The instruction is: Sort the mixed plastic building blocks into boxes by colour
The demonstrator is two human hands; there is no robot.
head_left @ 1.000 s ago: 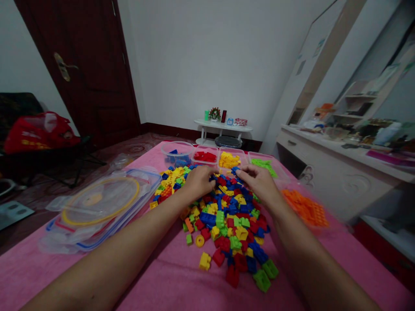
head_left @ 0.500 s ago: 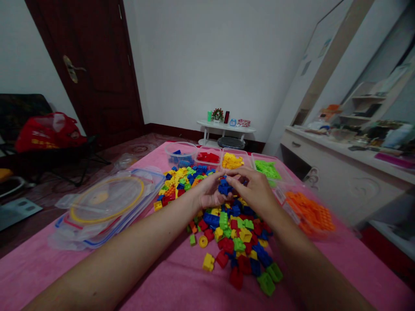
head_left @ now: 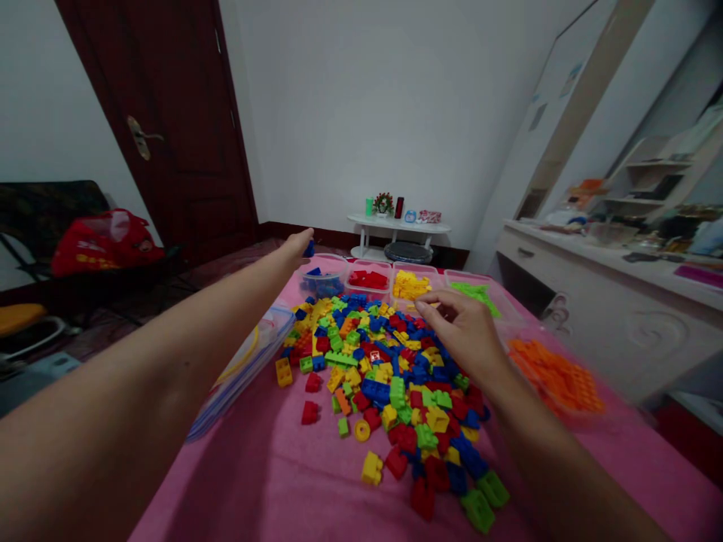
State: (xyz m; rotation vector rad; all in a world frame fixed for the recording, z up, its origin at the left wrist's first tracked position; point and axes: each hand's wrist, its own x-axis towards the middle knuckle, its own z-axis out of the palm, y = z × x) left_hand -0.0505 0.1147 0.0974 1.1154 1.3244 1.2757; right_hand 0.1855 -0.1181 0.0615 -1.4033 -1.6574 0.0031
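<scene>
Stretched out to the far left, my left hand (head_left: 299,244) is closed on blue toy building bricks (head_left: 309,248); its fingers are partly hidden. It is above the back rim of a round clear tub (head_left: 322,280) of blue bricks. My right hand (head_left: 460,320) hovers over the right back of a mixed brick pile (head_left: 361,354), near a clear box of yellow bricks (head_left: 411,284). Its fingers are loosely bent, thumb near the index finger, and I see no brick in it. Red, yellow, green, blue and orange bricks make up the pile.
Behind the pile stand clear boxes of red bricks (head_left: 368,279) and green bricks (head_left: 475,295). A box of orange bricks (head_left: 556,375) is at the right. Stacked lids (head_left: 248,369) lie at the left, partly behind my left arm. A pink cloth (head_left: 316,482) covers the table.
My hands were together over the pile around blue bricks. Now my left hand has carried blue bricks away to the far left, above the tub; my right hand has drawn slightly right.
</scene>
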